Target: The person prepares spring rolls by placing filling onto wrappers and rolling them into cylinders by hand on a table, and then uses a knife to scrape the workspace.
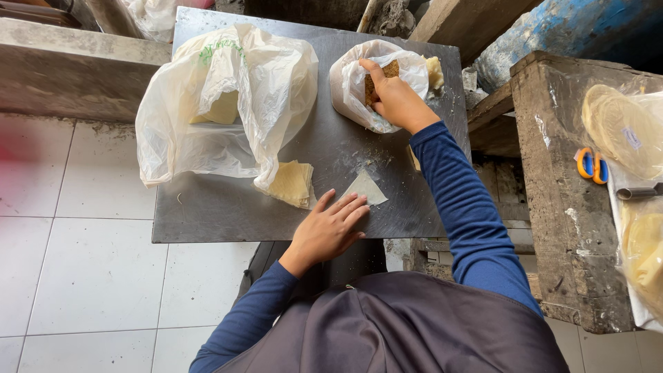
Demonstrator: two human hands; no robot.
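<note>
My left hand lies flat on the grey metal table, fingertips pressing a corner of a thin pale triangular wrapper sheet. My right hand reaches into a small white plastic bag at the far side of the table, fingers closed around brown crumbly filling inside it. A stack of pale yellow wrapper sheets pokes out from under a large white plastic bag to the left of the single sheet. Both arms wear dark blue sleeves.
White tiled floor lies to the left. A rough concrete block at the right carries orange-handled scissors and bagged round pale sheets. A blue barrel sits at the back right. Crumbs dot the table near the small bag.
</note>
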